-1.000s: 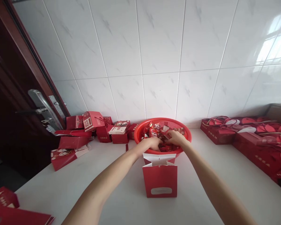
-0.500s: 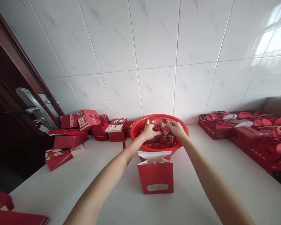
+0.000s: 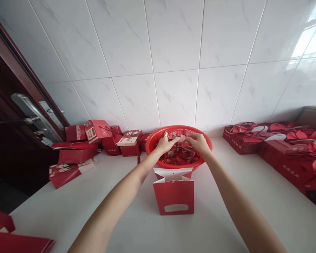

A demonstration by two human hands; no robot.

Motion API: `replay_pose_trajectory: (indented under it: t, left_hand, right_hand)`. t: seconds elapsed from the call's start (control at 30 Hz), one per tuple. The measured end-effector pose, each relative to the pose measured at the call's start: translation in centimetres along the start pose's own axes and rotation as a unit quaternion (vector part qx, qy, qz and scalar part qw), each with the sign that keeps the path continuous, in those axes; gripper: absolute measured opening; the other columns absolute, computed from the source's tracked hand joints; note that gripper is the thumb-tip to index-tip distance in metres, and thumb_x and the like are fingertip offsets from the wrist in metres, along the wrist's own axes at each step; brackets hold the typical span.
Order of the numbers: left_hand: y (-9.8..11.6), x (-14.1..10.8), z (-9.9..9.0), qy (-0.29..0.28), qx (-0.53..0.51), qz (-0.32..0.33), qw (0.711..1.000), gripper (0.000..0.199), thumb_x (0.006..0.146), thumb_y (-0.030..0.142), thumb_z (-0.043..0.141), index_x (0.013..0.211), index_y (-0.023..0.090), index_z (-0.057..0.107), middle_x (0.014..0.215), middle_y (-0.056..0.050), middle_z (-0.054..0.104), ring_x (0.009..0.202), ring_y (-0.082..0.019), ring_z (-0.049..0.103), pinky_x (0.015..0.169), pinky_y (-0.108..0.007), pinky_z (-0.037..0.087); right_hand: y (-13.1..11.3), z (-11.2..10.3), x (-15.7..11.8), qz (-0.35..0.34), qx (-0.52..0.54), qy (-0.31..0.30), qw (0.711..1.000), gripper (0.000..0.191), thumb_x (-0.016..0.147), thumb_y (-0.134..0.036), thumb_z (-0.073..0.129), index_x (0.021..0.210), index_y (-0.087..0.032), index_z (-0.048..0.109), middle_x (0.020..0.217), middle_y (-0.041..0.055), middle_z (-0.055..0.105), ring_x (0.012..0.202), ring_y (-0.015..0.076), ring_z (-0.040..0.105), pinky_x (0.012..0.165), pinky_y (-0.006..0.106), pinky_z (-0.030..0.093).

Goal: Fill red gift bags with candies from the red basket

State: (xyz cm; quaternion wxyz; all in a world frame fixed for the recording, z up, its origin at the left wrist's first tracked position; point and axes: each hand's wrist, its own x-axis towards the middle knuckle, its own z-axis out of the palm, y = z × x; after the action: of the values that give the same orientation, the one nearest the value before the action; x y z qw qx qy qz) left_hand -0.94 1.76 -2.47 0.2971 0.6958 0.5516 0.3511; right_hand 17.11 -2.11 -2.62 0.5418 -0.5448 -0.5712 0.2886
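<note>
Clock centred on the basket point(image 3: 150, 145), 12 toward the wall point(image 3: 173, 98). At 6, just in front of it, an upright red box point(image 3: 173, 195) stands between the forearms. At 9, loosely piled cartons point(image 3: 75, 156) and a row of smaller boxes point(image 3: 131, 140) reach almost to the basket; beyond them, a dark door point(image 3: 13, 140). At 3, well apart, packed gift boxes point(image 3: 281, 165). Wrapped packets point(image 3: 177, 156) lie inside the basket.

Left hand point(image 3: 165, 144) and right hand point(image 3: 198, 141) are over the packets, fingertips bent inward at a small pale packet point(image 3: 183, 137); cannot tell which grips it.

Materials: basket red, round, perforated near 12; packets glossy, crumpled; upright box card, white-lined, mouth open, pale oblong low on its face; gift boxes corded; wall glossy tile.

Tabletop point(image 3: 126, 225) smooth, white; its edge slants off at 8. Bare surface at 4 and 7, partly crossed by the forearms.
</note>
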Motion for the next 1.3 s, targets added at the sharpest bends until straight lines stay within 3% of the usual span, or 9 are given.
replay_pose_trajectory:
  t: [0.17,0.3,0.43,0.57,0.7,0.77,0.87,1.07,1.3]
  left_hand:
    - [0.5,-0.3,-0.5,0.002,0.059,-0.035,0.998,0.059,0.076,0.063,0.069,0.052,0.024,0.031,0.049,0.003,0.037,0.052,-0.015,0.046,0.052,-0.028,0.029]
    - [0.6,-0.3,-0.6,-0.011,0.09,-0.055,0.994,0.058,0.08,0.067,0.063,0.05,0.023,0.038,0.051,0.0,0.048,0.051,-0.016,0.05,0.053,-0.029,0.034]
    - [0.6,-0.3,-0.4,-0.016,0.106,-0.046,0.993,0.057,0.084,0.064,0.059,0.05,0.023,0.04,0.049,-0.001,0.048,0.055,-0.019,0.055,0.054,-0.028,0.035]
    - [0.7,-0.2,-0.4,0.007,0.134,-0.033,0.99,0.049,0.094,0.051,0.049,0.054,0.022,0.048,0.055,-0.004,0.057,0.063,-0.022,0.062,0.056,-0.028,0.038]
    - [0.5,-0.1,-0.4,0.009,0.175,-0.023,0.984,0.032,0.093,0.034,0.05,0.069,0.018,0.064,0.076,-0.009,0.072,0.073,-0.024,0.068,0.059,-0.029,0.043]
    - [0.4,0.0,-0.3,-0.003,0.175,-0.013,0.985,0.019,0.088,0.019,0.053,0.083,0.018,0.072,0.094,-0.009,0.077,0.084,-0.023,0.071,0.066,-0.028,0.047]
    - [0.5,-0.1,-0.1,-0.036,0.173,0.012,0.984,0.03,0.081,0.006,0.055,0.096,0.021,0.076,0.113,-0.005,0.077,0.101,-0.02,0.07,0.079,-0.024,0.05]
    - [0.9,-0.8,0.2,-0.163,0.253,0.062,0.952,0.017,0.079,0.021,0.069,0.093,0.023,0.079,0.102,-0.007,0.079,0.096,-0.026,0.072,0.075,-0.029,0.052]
    - [0.9,-0.4,0.1,-0.063,0.215,0.091,0.97,0.03,0.095,0.02,0.047,0.088,0.018,0.076,0.091,-0.008,0.078,0.086,-0.021,0.07,0.073,-0.028,0.05]
  right_hand:
    - [0.2,0.2,0.0,0.003,-0.02,-0.014,1.0,0.004,0.067,-0.023,0.07,0.071,-0.02,0.071,0.076,0.0028,0.073,0.071,0.0195,0.065,0.065,0.03,0.048]
    - [0.9,0.6,0.4,0.038,-0.048,-0.04,0.997,0.026,0.045,-0.003,0.076,0.06,-0.022,0.066,0.057,-0.0019,0.061,0.071,0.0226,0.063,0.067,0.031,0.046]
    - [1.4,0.4,0.5,0.048,-0.001,-0.009,0.999,0.018,0.058,-0.009,0.067,0.051,-0.022,0.055,0.052,-0.001,0.055,0.064,0.0204,0.06,0.061,0.029,0.045]
    - [1.1,-0.1,0.2,0.061,0.079,0.028,0.995,0.006,0.069,-0.027,0.061,0.067,-0.022,0.059,0.061,-0.0009,0.062,0.057,0.0169,0.059,0.052,0.027,0.047]
    - [0.7,-0.2,0.3,0.101,0.176,0.074,0.976,0.011,0.066,-0.028,0.062,0.074,-0.022,0.061,0.064,-0.0014,0.066,0.059,0.0172,0.062,0.052,0.027,0.05]
    - [0.6,-0.1,0.5,0.121,0.211,0.088,0.966,0.011,0.064,-0.028,0.064,0.072,-0.022,0.06,0.061,-0.0023,0.065,0.058,0.017,0.062,0.052,0.026,0.05]
    - [0.6,-0.2,0.6,0.124,0.222,0.092,0.963,0.012,0.063,-0.029,0.066,0.069,-0.022,0.059,0.059,-0.0029,0.063,0.057,0.0165,0.061,0.053,0.027,0.051]
    - [0.2,-0.4,0.1,0.107,0.257,0.05,0.959,0.022,0.056,-0.028,0.073,0.074,-0.021,0.064,0.066,-0.0002,0.071,0.063,0.0204,0.068,0.058,0.03,0.056]
    - [0.2,-0.2,-0.1,0.074,0.295,0.03,0.952,0.021,0.055,-0.029,0.08,0.069,-0.018,0.069,0.064,0.0019,0.073,0.059,0.0209,0.069,0.055,0.03,0.057]
